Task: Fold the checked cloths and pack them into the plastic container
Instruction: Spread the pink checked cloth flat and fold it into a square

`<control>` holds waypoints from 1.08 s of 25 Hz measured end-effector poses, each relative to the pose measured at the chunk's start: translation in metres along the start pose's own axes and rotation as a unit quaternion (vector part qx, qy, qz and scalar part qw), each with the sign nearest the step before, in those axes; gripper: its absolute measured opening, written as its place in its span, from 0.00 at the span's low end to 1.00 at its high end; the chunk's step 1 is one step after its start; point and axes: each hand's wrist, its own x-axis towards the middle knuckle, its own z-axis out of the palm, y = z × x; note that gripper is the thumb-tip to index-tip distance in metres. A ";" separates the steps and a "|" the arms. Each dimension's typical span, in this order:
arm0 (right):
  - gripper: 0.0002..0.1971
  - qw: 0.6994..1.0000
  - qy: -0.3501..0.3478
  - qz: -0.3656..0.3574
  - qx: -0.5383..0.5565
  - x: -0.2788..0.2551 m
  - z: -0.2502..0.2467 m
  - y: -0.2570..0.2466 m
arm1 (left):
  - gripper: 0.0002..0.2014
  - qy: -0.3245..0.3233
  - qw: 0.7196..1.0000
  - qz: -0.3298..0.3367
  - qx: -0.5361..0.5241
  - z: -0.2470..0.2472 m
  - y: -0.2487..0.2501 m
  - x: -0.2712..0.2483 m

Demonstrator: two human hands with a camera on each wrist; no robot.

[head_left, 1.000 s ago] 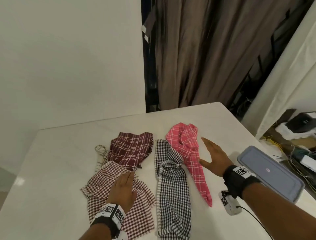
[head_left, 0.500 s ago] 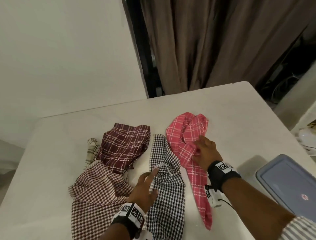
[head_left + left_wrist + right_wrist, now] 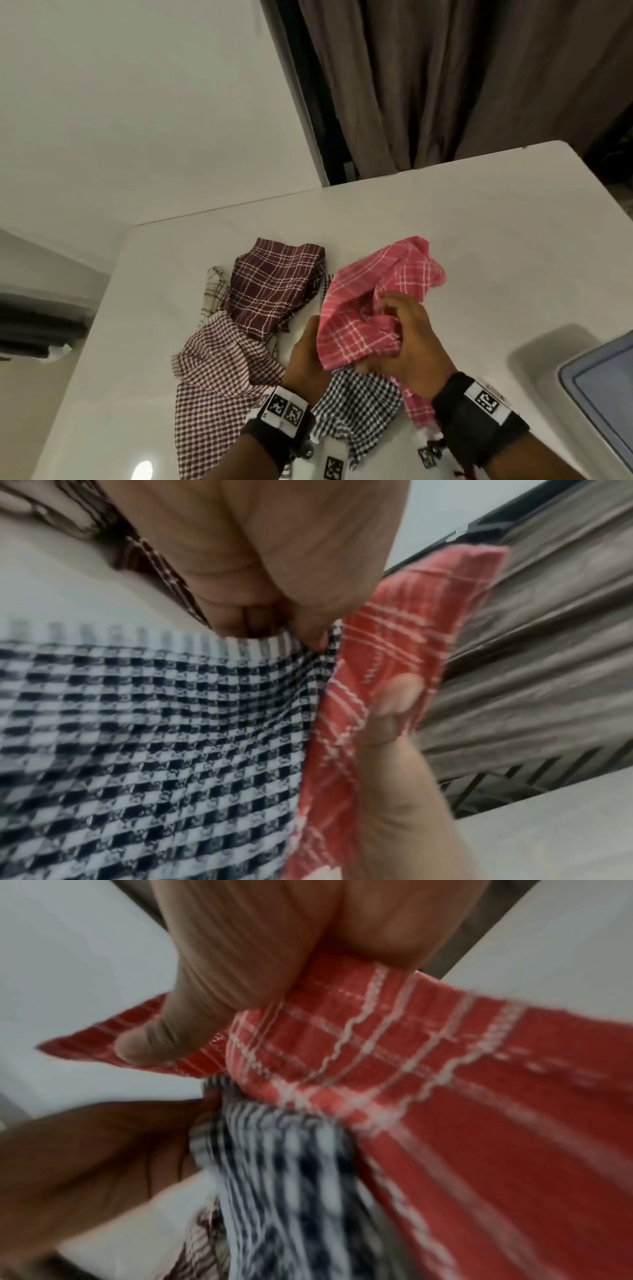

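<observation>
Gripping the pink cloth point(image 3: 373, 305) between them, right hand point(image 3: 407, 346) and left hand point(image 3: 308, 356) lift it clear, probably to spread it for folding.

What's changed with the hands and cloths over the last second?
The right hand took hold of the pink cloth and lifted it off the table. The left hand left the brown checked cloth and now grips the pink cloth too. The maroon cloth stayed put.

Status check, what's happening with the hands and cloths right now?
Both hands, left hand and right hand, gripping pink cloth. Black-checked cloth beneath. Container lidded.
</observation>
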 end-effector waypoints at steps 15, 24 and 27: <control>0.30 0.979 -0.039 0.144 -0.140 -0.028 0.035 0.042 | 0.56 -0.124 0.854 -0.167 0.476 -0.130 -0.117 0.023; 0.14 0.994 0.080 0.050 -0.060 -0.033 0.102 -0.102 | 0.25 0.026 0.947 -0.056 0.315 -0.185 -0.151 0.003; 0.17 0.995 0.087 -0.032 -0.035 -0.020 0.149 -0.185 | 0.25 0.071 0.965 -0.034 0.249 -0.243 -0.168 -0.024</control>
